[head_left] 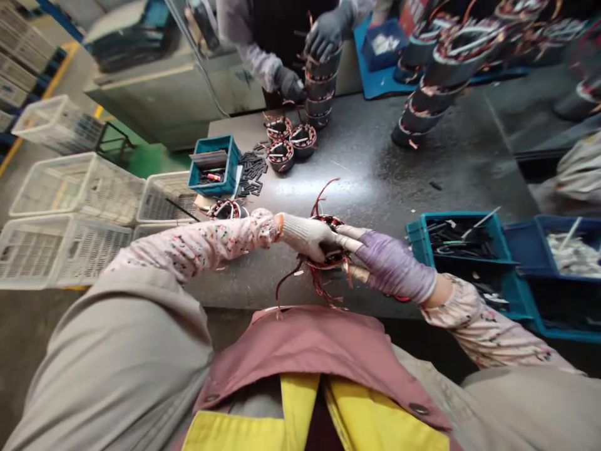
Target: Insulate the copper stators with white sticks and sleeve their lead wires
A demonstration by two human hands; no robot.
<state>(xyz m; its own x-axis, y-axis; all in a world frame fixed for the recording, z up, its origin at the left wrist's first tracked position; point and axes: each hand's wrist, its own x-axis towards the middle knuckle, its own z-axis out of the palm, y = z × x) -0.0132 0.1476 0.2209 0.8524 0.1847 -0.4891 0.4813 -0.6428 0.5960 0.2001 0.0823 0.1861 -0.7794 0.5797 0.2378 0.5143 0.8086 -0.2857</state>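
On the table's near side, a motor stator (332, 220) with copper windings lies between my two hands, its dark red lead wires trailing to the front and one standing up behind. My left hand (307, 237), in a white knitted glove, closes on its left side, fingers curled into the ring. From the right, my right hand (397, 263), in a purple glove with pale wrapped fingertips, grips the opposite side. The fingers of both hands meet over the ring and hide part of the windings.
Across the table a co-worker's grey-gloved hands (323, 34) hold a stack of stators (320, 88). Another stator stack (425, 103) leans at right. Teal bins (417, 235) with black strips stand right; a teal box (232, 156) and white crates (70, 188) are left.
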